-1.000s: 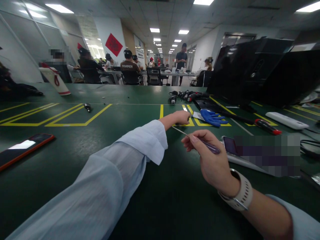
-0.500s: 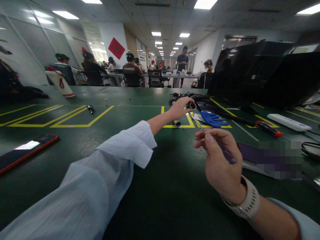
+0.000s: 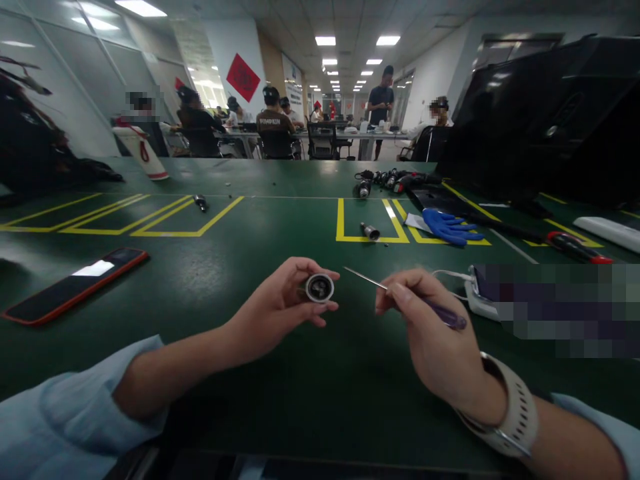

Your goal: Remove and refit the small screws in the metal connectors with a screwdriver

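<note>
Between the thumb and fingers of my left hand [image 3: 275, 300] is a small round metal cylinder [image 3: 320, 288], its hollow end facing me with dark parts inside. A screwdriver [image 3: 447, 313] with a thin metal shaft and a purple handle sits in my right hand [image 3: 430, 333], held much like a pen. Its tip points left, a short gap away from the cylinder. Beyond my hands, a similar metal cylinder [image 3: 371, 231] lies on its side by the yellow tape. The back of the held cylinder is hidden by my fingers.
A blue glove [image 3: 450, 225] and a red-and-black tool [image 3: 575, 247] lie at the right, near a phone on a white block [image 3: 480, 300]. At the left are an orange-cased phone [image 3: 75, 287] and a small dark metal part [image 3: 201, 203]. Several people sit further back.
My left hand has drawn back toward me from the far taped area, bringing the metal cylinder near the screwdriver tip. My right hand keeps its hold on the screwdriver.
</note>
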`<state>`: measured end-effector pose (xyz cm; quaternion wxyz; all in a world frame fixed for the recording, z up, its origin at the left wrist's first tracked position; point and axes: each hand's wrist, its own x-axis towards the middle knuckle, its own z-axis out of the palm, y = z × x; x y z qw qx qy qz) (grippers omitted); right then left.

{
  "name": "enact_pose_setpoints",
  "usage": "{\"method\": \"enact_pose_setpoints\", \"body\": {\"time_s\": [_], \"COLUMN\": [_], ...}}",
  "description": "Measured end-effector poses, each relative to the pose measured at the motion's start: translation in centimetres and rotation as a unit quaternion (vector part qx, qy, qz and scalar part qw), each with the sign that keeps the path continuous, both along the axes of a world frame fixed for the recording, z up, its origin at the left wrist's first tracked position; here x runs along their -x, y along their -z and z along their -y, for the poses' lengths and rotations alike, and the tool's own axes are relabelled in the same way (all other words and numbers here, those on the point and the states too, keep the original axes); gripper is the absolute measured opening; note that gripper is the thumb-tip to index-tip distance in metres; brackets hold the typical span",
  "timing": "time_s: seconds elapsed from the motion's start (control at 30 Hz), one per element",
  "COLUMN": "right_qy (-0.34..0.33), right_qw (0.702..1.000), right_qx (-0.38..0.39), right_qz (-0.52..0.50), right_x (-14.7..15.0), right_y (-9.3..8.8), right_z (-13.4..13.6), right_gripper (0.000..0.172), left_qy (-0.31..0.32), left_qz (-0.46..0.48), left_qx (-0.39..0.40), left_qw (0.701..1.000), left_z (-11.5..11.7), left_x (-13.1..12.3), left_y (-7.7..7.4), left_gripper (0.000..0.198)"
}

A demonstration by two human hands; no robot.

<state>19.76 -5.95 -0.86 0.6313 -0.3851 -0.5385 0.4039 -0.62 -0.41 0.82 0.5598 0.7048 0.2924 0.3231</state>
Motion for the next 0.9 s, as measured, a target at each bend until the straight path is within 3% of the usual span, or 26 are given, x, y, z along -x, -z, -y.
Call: {"method": "enact_pose_setpoints", "body": {"time_s": [0.13, 0.3, 0.4, 0.6, 0.9], "right_qy": [-0.023, -0.028, -0.024, -0.012, -0.013], "right_qw": [0.995, 0.980, 0.978, 0.978, 0.976], "right_qx": [0.095, 0.199, 0.208, 0.208, 0.213], "right_qz": [0.003, -0.007, -0.008, 0.023, 0.040], "right_x": [0.5, 0.5, 0.5, 0.9, 0.3], "right_y": [1.1, 1.2, 1.3, 1.9, 2.4], "right_z": [-0.5, -1.0, -1.1, -1.2, -1.4], "right_gripper": [0.012, 0.014, 0.014, 0.016, 0.014], "left_qy": [-0.012, -0.015, -0.021, -0.009, 0.014], "left_qz": [-0.043, -0.100, -0.153, -0.262, -0.291], "left_qx": [-0.042, -0.109, -0.167, -0.320, -0.380], "left_qw": [0.998, 0.989, 0.974, 0.910, 0.878], "left_z": [0.5, -0.5, -1.0, -1.1, -1.1], "left_x": [0.1, 0.3, 0.5, 0.2, 0.4], "left_y": [1.5, 3.2, 3.6, 3.5, 3.2], "left_gripper": [0.034, 0.031, 0.032, 0.032, 0.033]}}
